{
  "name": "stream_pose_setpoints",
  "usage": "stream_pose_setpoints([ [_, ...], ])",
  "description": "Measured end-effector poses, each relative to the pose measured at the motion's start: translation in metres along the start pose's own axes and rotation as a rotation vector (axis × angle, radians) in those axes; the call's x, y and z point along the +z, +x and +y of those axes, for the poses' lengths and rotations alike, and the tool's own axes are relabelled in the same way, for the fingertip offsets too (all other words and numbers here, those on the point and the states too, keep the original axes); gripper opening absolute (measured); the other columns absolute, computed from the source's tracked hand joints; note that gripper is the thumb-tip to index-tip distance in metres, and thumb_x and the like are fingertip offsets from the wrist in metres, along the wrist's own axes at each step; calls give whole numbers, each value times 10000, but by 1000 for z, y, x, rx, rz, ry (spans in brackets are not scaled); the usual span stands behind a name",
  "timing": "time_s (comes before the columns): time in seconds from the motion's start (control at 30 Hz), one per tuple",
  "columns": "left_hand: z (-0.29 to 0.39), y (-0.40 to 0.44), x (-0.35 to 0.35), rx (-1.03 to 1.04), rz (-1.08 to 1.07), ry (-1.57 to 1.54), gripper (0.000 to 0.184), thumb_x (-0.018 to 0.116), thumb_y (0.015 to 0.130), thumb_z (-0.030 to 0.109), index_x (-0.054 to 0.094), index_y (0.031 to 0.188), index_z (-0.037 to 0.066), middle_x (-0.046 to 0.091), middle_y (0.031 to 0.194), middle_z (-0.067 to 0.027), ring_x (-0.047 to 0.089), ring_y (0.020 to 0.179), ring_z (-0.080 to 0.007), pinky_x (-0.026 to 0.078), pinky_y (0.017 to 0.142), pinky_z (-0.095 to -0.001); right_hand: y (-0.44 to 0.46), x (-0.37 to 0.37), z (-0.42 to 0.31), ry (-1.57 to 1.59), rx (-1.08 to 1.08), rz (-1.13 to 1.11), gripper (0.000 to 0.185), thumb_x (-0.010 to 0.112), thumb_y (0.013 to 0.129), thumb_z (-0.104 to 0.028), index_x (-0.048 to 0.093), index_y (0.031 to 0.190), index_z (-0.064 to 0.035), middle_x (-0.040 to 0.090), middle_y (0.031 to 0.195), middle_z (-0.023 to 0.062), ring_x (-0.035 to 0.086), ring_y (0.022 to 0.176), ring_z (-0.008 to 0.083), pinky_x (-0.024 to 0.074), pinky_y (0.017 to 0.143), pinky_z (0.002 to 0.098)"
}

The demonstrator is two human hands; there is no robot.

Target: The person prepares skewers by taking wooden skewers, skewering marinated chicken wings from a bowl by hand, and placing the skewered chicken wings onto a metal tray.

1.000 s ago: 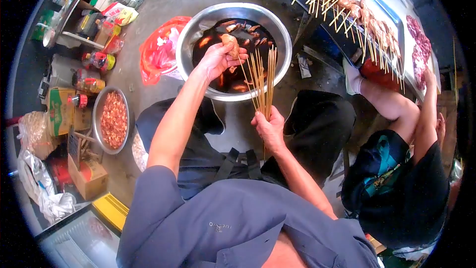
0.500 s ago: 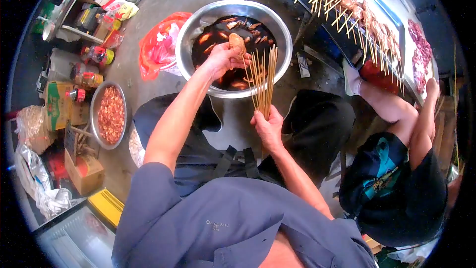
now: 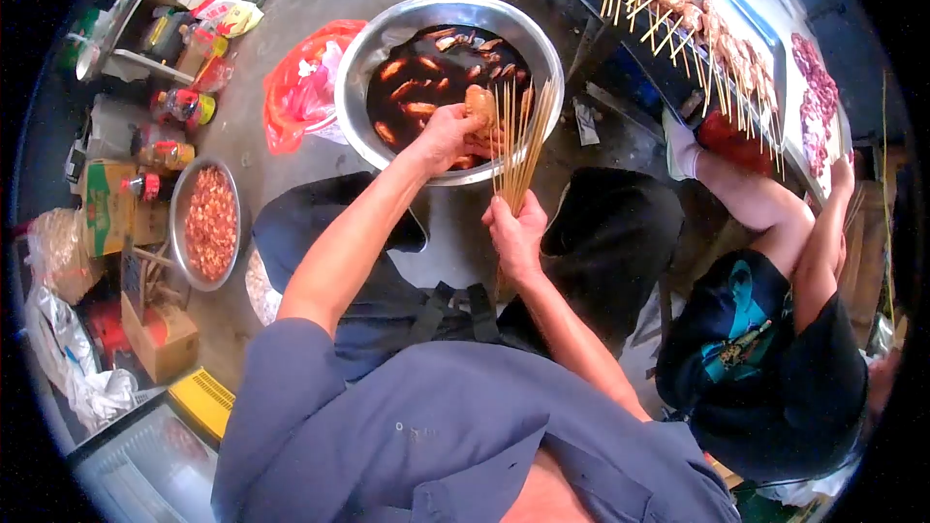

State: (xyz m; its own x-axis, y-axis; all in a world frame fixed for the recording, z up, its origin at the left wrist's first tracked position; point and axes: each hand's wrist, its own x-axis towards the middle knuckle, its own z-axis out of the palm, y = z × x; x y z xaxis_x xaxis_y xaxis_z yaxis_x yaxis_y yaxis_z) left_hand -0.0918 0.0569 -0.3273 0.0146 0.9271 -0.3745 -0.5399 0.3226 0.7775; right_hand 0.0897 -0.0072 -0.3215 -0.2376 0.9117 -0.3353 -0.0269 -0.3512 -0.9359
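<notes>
My left hand [image 3: 449,138] grips a brown piece of meat [image 3: 480,105] over the near right part of a large metal basin [image 3: 351,116]. Dark liquid [image 3: 441,50] with several brown pieces fills the lower part of the basin. Upright in my right hand [image 3: 516,230] is a bundle of thin wooden skewers [image 3: 520,136], its upper ends fanned out over the basin's near right rim. The meat is beside the leftmost skewers; whether one pierces it is hidden by my fingers.
A red plastic bag [image 3: 300,87] stands left of the basin. Farther left are a bowl of reddish chunks [image 3: 211,223], bottles [image 3: 184,107] and boxes. At right, a tray [image 3: 781,58] holds skewered meat, near a co-worker's arm [image 3: 821,242] and bare leg [image 3: 746,192].
My left hand has moved right and slightly down with the meat, closer to the skewers. The skewers lean a little more to the right. The whole view has shifted slightly.
</notes>
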Motion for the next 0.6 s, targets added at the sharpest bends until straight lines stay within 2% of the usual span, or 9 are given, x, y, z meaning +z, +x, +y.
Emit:
stream_pose_setpoints([
  [0.17, -6, -2, 9, -72, -63, 7, 245, 559, 927, 172, 569, 1116, 15, 673, 950, -110, 683, 798, -217, 570, 669, -333, 23, 1, -10, 67, -13, 23, 108, 569, 872, -124, 556, 901, -20, 589, 641, 13, 491, 480, 85, 393, 442, 236],
  [0.23, -1, 2, 10, 61, -21, 19, 240, 556, 929, 173, 567, 1110, 16, 674, 940, -118, 683, 798, -223, 572, 682, -336, 26, 2, -18, 105, 3, 1, 115, 570, 874, -128, 561, 916, -21, 587, 643, 10, 490, 484, 81, 389, 441, 231],
  [0.33, 15, 7, -2, 98, 68, -33, 226, 535, 934, 157, 560, 1108, 14, 673, 929, -116, 681, 820, -233, 571, 709, -340, 25, 4, -20, 113, 18, -62, 114, 574, 880, -129, 562, 931, -28, 581, 651, 4, 490, 500, 71, 386, 445, 219],
  [0.4, 12, 7, -7, 105, 38, -5, 228, 528, 934, 150, 564, 1108, 7, 671, 937, -102, 680, 826, -229, 574, 717, -353, 19, 3, -8, 18, 5, -75, 99, 573, 887, -129, 552, 910, -35, 578, 660, 2, 495, 520, 66, 388, 452, 212],
  [0.5, -4, 0, 2, -3, -44, 66, 264, 576, 910, 171, 580, 1117, 9, 667, 971, -96, 670, 846, -208, 571, 711, -341, 21, 1, -1, 64, 28, -30, 97, 580, 883, -128, 563, 919, -39, 581, 666, 1, 497, 527, 68, 390, 460, 217],
  [0.6, 16, 1, -4, -52, -37, 138, 285, 607, 891, 188, 588, 1113, 11, 668, 979, -96, 662, 852, -201, 566, 708, -321, 21, -3, -12, 94, 50, 7, 99, 583, 881, -129, 571, 926, -41, 580, 667, -2, 498, 530, 68, 395, 469, 220],
])
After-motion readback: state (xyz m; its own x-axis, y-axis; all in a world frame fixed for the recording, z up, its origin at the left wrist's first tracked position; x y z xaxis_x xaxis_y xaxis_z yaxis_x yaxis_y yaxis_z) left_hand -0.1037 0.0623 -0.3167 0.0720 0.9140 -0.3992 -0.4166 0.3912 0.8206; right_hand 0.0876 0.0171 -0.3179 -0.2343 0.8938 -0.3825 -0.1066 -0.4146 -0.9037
